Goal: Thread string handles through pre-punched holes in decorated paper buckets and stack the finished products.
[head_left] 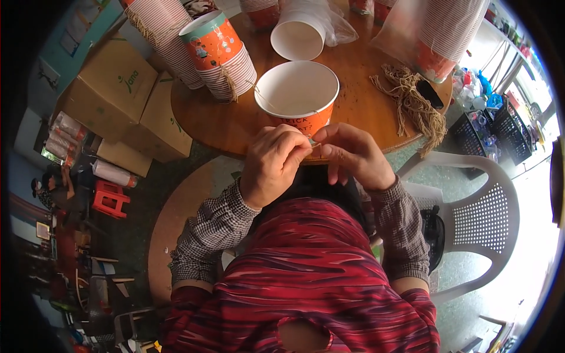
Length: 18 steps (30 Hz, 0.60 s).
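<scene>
An orange paper bucket (pixel 326 119) with a white inside stands upright at the table's near edge, right in front of my hands. A thin strand of twine (pixel 257 89) lies over its left rim. Close to the bucket's front, my left hand (pixel 273 160) is closed in a pinch, and my right hand (pixel 355 154) pinches opposite it. Between their fingertips shows a short bit of tan twine (pixel 316 145); the rest of it is hidden by the fingers. A bundle of loose twine (pixel 406 97) lies at the table's right side, beside a dark object (pixel 429 94).
Nested stacks of paper buckets (pixel 226 73) stand on the round wooden table (pixel 356 88) at left and far right. A white bucket stack (pixel 297 40) lies behind. Cardboard boxes (pixel 112 88) are left; a white plastic chair (pixel 479 215) is right. Another person (pixel 59 185) is far left.
</scene>
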Each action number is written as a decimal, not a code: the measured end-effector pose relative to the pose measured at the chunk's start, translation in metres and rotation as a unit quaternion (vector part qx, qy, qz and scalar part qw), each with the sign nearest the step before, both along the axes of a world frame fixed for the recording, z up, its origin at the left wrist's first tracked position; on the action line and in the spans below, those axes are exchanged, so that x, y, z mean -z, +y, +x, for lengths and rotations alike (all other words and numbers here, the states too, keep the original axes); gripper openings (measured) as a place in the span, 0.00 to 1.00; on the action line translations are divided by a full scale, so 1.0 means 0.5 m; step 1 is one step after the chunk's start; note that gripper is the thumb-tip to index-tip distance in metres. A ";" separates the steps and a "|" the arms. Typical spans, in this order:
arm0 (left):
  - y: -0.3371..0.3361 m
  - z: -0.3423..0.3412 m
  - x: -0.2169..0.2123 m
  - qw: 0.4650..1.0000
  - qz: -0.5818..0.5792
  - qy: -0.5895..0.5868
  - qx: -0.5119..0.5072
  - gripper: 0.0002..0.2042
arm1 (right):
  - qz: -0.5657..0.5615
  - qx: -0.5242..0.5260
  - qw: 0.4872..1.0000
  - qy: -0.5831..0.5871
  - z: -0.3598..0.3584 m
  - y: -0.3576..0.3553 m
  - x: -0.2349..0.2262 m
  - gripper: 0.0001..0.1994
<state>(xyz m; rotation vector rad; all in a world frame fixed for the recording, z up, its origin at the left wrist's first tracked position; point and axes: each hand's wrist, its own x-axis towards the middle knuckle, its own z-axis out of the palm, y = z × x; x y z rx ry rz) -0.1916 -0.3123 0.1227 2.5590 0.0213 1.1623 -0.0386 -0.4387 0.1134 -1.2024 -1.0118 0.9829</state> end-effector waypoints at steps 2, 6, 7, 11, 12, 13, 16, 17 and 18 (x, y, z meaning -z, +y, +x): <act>0.000 0.005 -0.002 1.000 0.006 0.006 0.001 0.08 | 0.004 -0.054 0.993 0.109 -0.005 -0.001 0.001 0.10; -0.005 0.007 -0.003 1.000 0.017 -0.005 -0.004 0.09 | 0.014 0.012 0.999 0.046 0.013 0.010 0.038 0.09; -0.005 0.007 -0.003 1.000 0.023 -0.007 -0.011 0.09 | 0.034 0.035 0.998 -0.041 0.016 0.010 0.044 0.09; 0.002 0.005 0.004 0.999 0.052 -0.003 -0.014 0.09 | 0.019 0.064 0.944 -0.322 0.004 -0.009 0.011 0.08; 0.004 0.005 0.004 0.998 0.059 -0.004 -0.014 0.08 | 0.020 0.065 0.944 -0.323 0.005 -0.011 -0.001 0.08; 0.004 0.005 0.003 0.998 0.066 -0.005 -0.016 0.08 | -0.021 0.000 0.981 -0.190 0.005 -0.012 -0.011 0.10; 0.000 0.007 -0.003 0.997 0.077 0.000 0.002 0.07 | -0.016 -0.055 0.998 -0.002 -0.011 0.001 0.001 0.12; -0.004 0.007 -0.007 0.997 0.073 0.004 0.002 0.07 | 0.029 -0.045 0.997 0.048 -0.018 0.008 0.015 0.12; -0.004 0.006 -0.008 0.997 0.073 0.003 0.001 0.07 | 0.045 -0.060 0.991 0.107 -0.018 0.012 0.026 0.12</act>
